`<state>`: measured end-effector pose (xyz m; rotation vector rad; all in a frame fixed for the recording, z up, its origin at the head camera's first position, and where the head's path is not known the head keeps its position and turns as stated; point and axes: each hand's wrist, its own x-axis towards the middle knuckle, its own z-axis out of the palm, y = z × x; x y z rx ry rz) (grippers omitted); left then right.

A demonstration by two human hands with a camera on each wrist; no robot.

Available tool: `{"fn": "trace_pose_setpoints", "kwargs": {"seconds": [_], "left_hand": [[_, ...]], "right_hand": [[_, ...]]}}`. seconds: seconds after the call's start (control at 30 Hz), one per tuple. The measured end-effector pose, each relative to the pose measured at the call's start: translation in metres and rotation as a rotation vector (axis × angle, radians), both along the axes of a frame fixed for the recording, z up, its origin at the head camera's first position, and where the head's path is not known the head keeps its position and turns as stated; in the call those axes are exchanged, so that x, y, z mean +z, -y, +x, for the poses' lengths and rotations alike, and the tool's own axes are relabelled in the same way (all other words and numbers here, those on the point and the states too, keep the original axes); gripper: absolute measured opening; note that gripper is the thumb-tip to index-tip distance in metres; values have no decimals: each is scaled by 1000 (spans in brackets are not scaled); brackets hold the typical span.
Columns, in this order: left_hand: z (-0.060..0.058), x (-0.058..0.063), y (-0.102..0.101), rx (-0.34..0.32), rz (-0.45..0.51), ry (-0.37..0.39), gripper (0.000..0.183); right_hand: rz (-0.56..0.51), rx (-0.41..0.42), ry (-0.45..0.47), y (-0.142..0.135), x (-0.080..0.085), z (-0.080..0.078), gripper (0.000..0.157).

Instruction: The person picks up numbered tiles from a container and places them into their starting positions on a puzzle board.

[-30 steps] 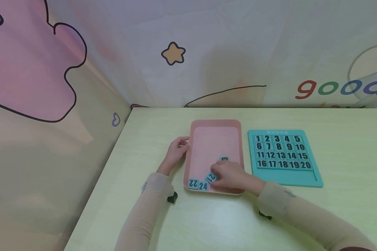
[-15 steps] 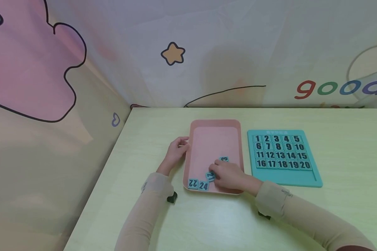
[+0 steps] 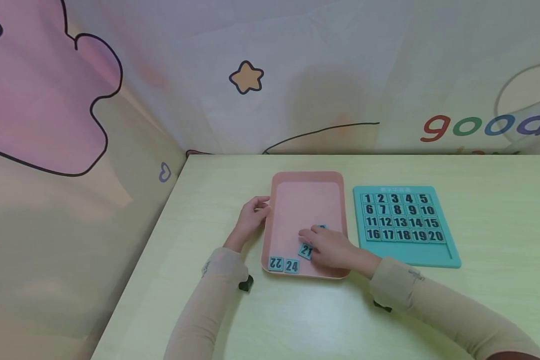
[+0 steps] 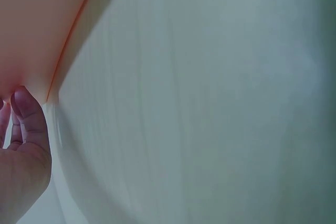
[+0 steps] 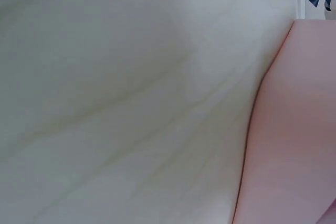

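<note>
A pink tray (image 3: 306, 200) lies on the table with several blue number tiles inside. At its left rim, my left hand (image 3: 251, 215) holds the edge; the left wrist view shows the thumb (image 4: 29, 111) against the tray's side wall. Inside the tray, my right hand (image 3: 330, 247) has its fingers at tile 21 (image 3: 304, 250), which lies tilted and partly covered by the hand. Tile 22 (image 3: 276, 263), upside down, and tile 24 (image 3: 291, 266) lie by the near rim. Another tile (image 3: 322, 227) peeks out behind the right hand.
Right of the tray lies a turquoise number board (image 3: 405, 254) with tiles 1 to 20 set in rows; its bottom row is bare. A printed cloth wall (image 3: 324, 100) stands behind the table (image 3: 270, 320).
Tile 21 has turned under my right fingers to read nearly upright. The right hand has shifted slightly and now covers more of the tile behind it. My left hand stays at the rim.
</note>
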<state>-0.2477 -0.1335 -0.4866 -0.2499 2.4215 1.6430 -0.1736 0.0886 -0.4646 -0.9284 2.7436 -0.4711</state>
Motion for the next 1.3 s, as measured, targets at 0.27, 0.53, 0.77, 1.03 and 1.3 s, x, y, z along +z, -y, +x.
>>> {"fn": "trace_pose_setpoints", "kwargs": {"seconds": [0.27,0.53,0.77,1.03,1.3], "left_hand": [[3,1,0,-11,29,-69,33],[3,1,0,-16,27,-75,32],[3,3,-1,-11,33,-69,32],[4,5,-1,-16,18,-71,33],[4,5,-1,-13,20,-55,32]], "right_hand": [[5,-71,46,4,-2,2,46],[11,-118,64,6,-1,3,30],[-17,-113,51,3,0,1,27],[-50,-92,18,-11,9,0,28],[-120,-76,2,-44,26,-2,29]]}}
